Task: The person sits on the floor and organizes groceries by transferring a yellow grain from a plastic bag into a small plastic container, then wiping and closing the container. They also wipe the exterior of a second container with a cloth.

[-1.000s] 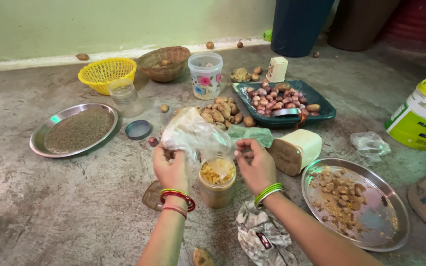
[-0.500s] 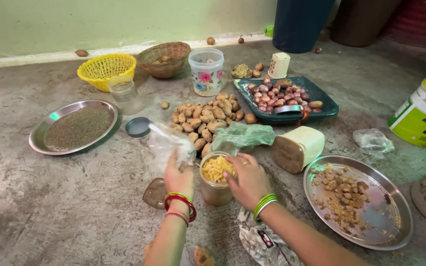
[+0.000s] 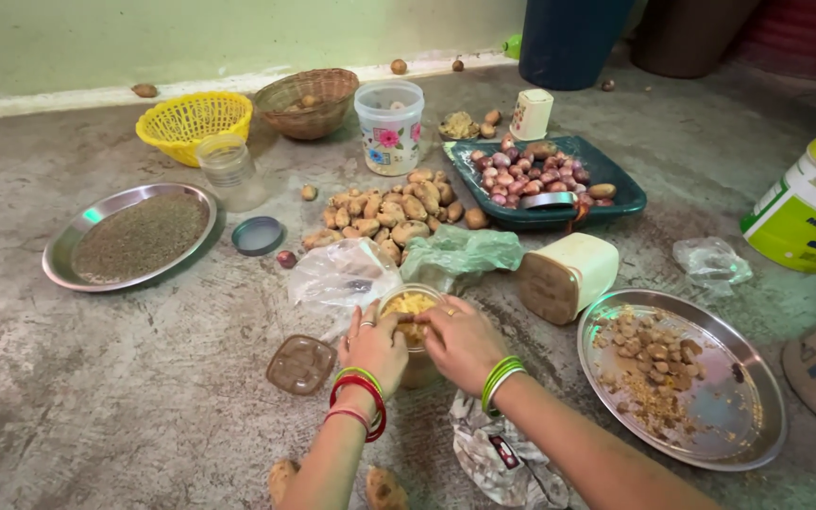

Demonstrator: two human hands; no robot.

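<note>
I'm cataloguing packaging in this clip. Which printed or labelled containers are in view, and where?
Plastic bucket: far right edge; white, yellow lid, yellow-green label.
Floral tub: top centre by the baskets; translucent white, pink flowers.
Small carton: behind the green tray; white, upright, printed front.
Crumpled wrapper: under the right forearm; silvery, printed.

yellow basket (image 3: 193, 121), teal tray (image 3: 616, 189), floral-patterned white tub (image 3: 389, 127)

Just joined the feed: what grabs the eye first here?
Both hands, the left hand and the right hand, close around a clear jar of yellow bits at centre floor. Behind it lies a heap of brown tubers; a steel plate of nut pieces sits to the right.
</note>
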